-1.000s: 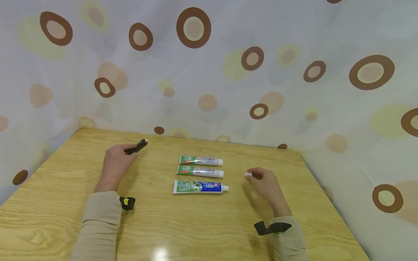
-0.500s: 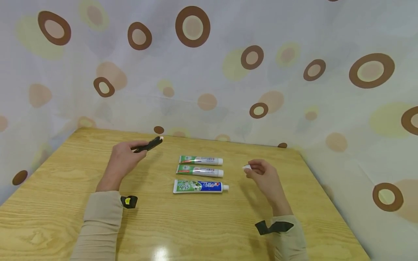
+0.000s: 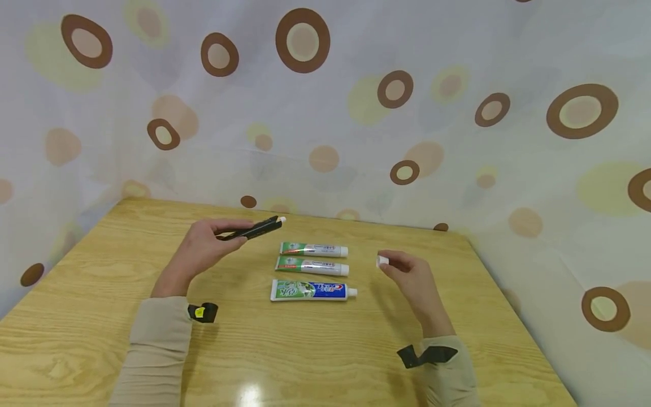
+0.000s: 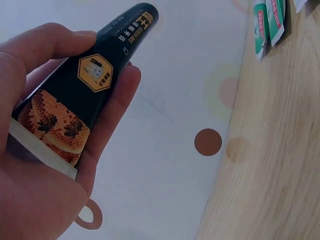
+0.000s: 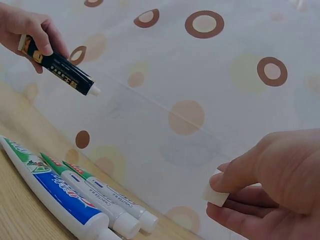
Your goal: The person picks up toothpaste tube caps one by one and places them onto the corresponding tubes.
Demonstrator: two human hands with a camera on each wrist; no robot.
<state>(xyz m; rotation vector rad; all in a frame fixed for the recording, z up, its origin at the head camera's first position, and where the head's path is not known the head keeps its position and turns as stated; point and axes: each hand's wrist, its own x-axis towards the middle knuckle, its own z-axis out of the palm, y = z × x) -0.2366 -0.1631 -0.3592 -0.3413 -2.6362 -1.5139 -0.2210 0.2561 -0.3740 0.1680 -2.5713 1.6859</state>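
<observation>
My left hand [image 3: 203, 244] grips a black toothpaste tube [image 4: 95, 65] with honeycomb and bees printed near its flat end. The tube is held up over the table's back left, its white tip [image 5: 94, 90] pointing right. In my right hand [image 3: 414, 282], a small white cap [image 5: 216, 194] is pinched between thumb and fingers, off the table and right of the lying tubes. Between the hands, a blue and green toothpaste tube [image 3: 312, 290] lies nearest me. Behind it are two slimmer white and green toothpaste tubes [image 3: 312, 266], side by side, white caps facing right.
The wooden table [image 3: 285, 350] ends at the back against a pale curtain [image 3: 356, 130] with brown rings. The curtain also closes off both sides. A black strap [image 3: 427, 355] hangs at the right wrist, another [image 3: 203, 312] at the left.
My left hand has moved the black toothpaste tube rightward and turned it flatter. My right hand has lifted slightly, with the white cap turned between its fingers. The three lying tubes stay put.
</observation>
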